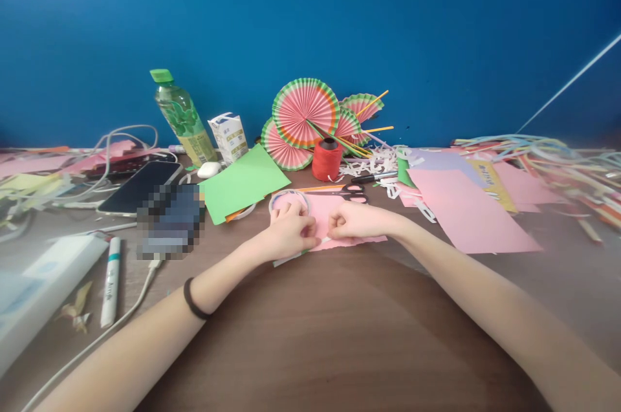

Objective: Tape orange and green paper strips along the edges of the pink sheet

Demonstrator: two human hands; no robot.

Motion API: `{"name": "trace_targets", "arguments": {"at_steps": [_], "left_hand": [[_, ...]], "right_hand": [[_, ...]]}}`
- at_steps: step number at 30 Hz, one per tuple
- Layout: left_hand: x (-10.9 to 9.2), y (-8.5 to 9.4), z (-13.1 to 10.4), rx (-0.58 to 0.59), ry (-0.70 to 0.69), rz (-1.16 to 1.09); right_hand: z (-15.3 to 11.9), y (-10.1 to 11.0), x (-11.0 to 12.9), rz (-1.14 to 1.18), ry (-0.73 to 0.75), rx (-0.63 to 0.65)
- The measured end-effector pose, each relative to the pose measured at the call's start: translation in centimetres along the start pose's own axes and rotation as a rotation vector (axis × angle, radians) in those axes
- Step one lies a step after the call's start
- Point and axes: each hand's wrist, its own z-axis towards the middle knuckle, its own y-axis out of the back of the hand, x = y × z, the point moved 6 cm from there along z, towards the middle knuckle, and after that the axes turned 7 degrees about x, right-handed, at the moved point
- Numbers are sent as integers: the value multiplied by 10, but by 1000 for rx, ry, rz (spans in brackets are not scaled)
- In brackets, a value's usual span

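- Left forearm (145, 350) and right forearm (478, 292) lie nearest my camera, both cut off by the picture's edges; a dark band (194, 302) circles the left one.
- Left hand (290, 231): fingers bent and drawn in narrow, tips down at the pink paper (326, 208). From my end I cannot tell whether they pinch anything, because the hand covers its own fingertips.
- Right hand (350, 220): curled almost into a fist over the same paper, slightly apart from the left. Its fingertips are near a small white bit (323, 242), but I cannot tell whether they grip it.
- That paper lies on the table (330, 347), under and between both hands, which hide much of it from me; its near edge looks uneven.
- Behind the left hand's fingers I see only part of a pale ring (272, 203).
- Scissors (347, 191) lie just behind the paper; their handles are plain, their blades harder for me to trace.
- Beside the phone (140, 189), a blocky patch (172, 223) masks another item, so I cannot read it.
- Paper fans (305, 108) overlap behind the red thread (326, 163), the rear ones partly hidden.
- Far right, coloured strips (557, 163) smear into blur; far left, a white box (48, 295) runs out of view.
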Motion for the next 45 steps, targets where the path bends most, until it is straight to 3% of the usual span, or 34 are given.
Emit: {"name": "trace_targets", "arguments": {"at_steps": [22, 32, 38, 45], "left_hand": [[2, -1, 2, 4, 6, 10], [0, 0, 0, 6, 12, -3], [0, 1, 0, 6, 14, 1], [0, 1, 1, 8, 13, 2]], "right_hand": [[-4, 1, 4, -67, -30, -23], [-1, 2, 11, -288, -124, -85], [-5, 7, 19, -437, -172, -204], [-4, 12, 1, -399, -197, -170]]}}
